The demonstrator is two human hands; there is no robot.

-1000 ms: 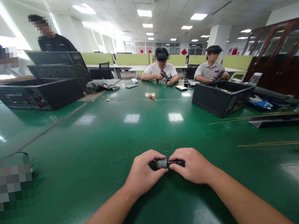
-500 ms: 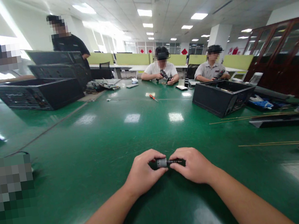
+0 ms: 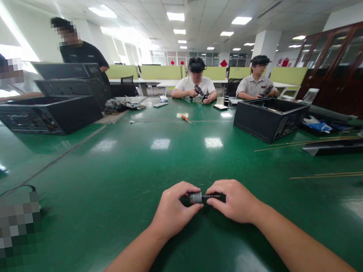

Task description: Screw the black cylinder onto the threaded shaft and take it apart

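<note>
Just above the green table top, my left hand [image 3: 175, 210] is closed on a small grey cylindrical motor [image 3: 196, 198], thumb below and fingers above. A thin dark shaft [image 3: 204, 197], ridged like a screw thread, sticks out of its right end. The thumb and fingers of my right hand [image 3: 236, 200] pinch this shaft, whose tip shows within the curl of that hand. My fingers cover the motor's left end in part.
Ahead on the green table [image 3: 132, 170] lies an orange-handled screwdriver [image 3: 185, 118]. Black computer cases stand at right [image 3: 267, 118] and left [image 3: 58, 113]. Thin brass-coloured rods [image 3: 324, 175] jut in from the right. Several people sit or stand around the table, one holding a power drill [image 3: 199, 90].
My hands and the motor stay almost where they were, with the same grip. The standing person at the far left has shifted slightly to the left.
</note>
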